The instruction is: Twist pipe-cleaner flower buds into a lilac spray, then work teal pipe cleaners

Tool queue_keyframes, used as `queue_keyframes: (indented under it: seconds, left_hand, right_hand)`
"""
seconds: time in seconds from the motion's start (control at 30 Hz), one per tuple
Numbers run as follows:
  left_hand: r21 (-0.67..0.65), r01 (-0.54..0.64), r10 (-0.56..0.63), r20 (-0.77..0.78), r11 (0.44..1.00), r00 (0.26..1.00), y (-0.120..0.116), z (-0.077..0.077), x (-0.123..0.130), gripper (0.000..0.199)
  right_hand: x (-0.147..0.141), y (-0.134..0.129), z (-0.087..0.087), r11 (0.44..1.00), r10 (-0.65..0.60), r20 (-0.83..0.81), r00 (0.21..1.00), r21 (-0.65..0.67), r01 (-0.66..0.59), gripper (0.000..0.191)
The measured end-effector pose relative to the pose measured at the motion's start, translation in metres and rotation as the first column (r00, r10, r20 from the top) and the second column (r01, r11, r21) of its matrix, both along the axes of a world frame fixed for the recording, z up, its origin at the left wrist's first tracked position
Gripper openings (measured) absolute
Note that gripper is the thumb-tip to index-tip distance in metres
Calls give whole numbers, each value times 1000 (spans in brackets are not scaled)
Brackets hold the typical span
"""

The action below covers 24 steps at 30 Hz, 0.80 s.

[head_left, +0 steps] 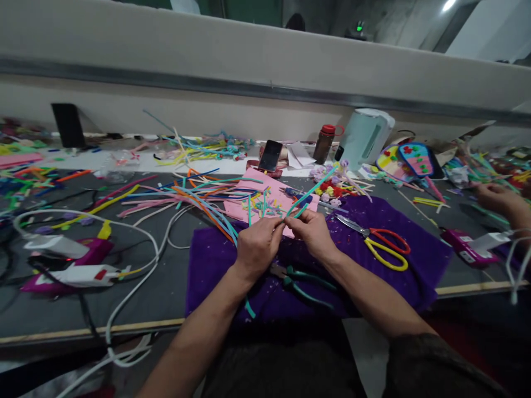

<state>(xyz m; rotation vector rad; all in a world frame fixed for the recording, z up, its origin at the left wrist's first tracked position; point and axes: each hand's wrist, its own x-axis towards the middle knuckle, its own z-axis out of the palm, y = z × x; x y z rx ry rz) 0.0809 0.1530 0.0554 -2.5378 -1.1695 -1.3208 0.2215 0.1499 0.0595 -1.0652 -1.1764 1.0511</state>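
Observation:
Above a purple cloth [215,276], my left hand [258,246] and my right hand [311,233] meet fingertip to fingertip. Both are closed on a teal pipe cleaner [311,190], whose long end slants up and to the right. The exact pinch point is hidden by the fingers. Green-handled pliers [309,287] lie just below my hands. To the right are scissors [369,235] with one red and one yellow handle. Behind my hands is a pink sheet [253,179] strewn with small cut pieces. A bundle of coloured pipe cleaners [207,202] spreads to the left.
White cables [155,243] and magenta-and-white devices [78,273] occupy the left side. A phone [270,155], brown bottle [324,143] and pale-green kettle [367,138] stand along the back. Another person's hand [504,202] reaches in at far right, near another magenta device [467,246].

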Motion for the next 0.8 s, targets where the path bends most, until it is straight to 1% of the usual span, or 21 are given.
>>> queue_keyframes:
  seconds: [0.1,0.17,0.2,0.23,0.27,0.3,0.33,0.37,0.4,0.43,0.47,0.5,0.53,0.57,0.6,0.67,0.73,0.8]
  left_hand:
    - [-18,20,-21,-44,1000,999,-1,2,-1,17]
    - [-90,50,-52,-24,995,998,-2,6,-3,18]
    - [-155,70,-69,12,985,998,-2,8,-4,18]
    - [-246,100,-86,69,964,994,-3,11,-5,18]
    - [-361,151,-101,152,920,983,-3,13,-6,18]
    - [-491,230,-112,258,840,960,-3,16,-7,18]
    - [-609,335,-111,375,719,920,-2,17,-8,18]
    - [-693,452,-93,490,562,867,-1,18,-9,19]
    - [-731,559,-58,587,391,808,0,18,-10,20]
    - [-729,642,-13,658,237,753,2,17,-10,22]
    - [-707,697,31,704,118,709,4,16,-10,23]
    - [-682,730,70,731,43,679,6,15,-10,23]
    - [-659,752,101,748,10,655,8,14,-10,23]
    - [-645,764,124,759,6,639,9,12,-9,23]
    - [-638,769,140,764,25,630,11,11,-9,24]
    - [-645,758,155,762,99,628,12,11,-9,27]
    - [-668,725,146,744,168,652,12,11,-9,29]
    - [-689,694,120,722,206,681,12,11,-10,28]
  right_hand:
    - [1,0,-1,999,-36,81,996,6,35,25]
    - [3,0,0,999,-32,116,993,18,30,23]
    - [5,0,1,999,-20,124,992,28,17,22]
    - [6,-1,2,999,-1,128,992,40,-4,20]
    - [8,-2,3,998,26,131,991,54,-33,19]
    - [9,-3,4,995,58,130,990,71,-68,18]
    - [10,-4,6,990,95,124,988,89,-106,17]
    - [10,-4,6,984,131,113,985,102,-143,16]
    - [10,-5,7,979,160,98,982,112,-171,16]
    - [10,-6,7,975,179,79,981,116,-188,16]
    - [9,-6,7,975,188,60,980,113,-193,16]
    - [8,-6,6,977,184,40,982,106,-187,16]
    - [7,-5,5,980,171,22,985,96,-173,16]
    - [6,-5,5,985,153,5,988,84,-153,16]
    - [5,-4,4,989,134,-11,991,72,-133,16]
    - [3,-3,3,994,100,-36,994,48,-99,17]
    - [2,-3,3,997,79,-50,996,31,-78,17]
    - [2,-2,3,997,73,-52,996,17,-72,18]
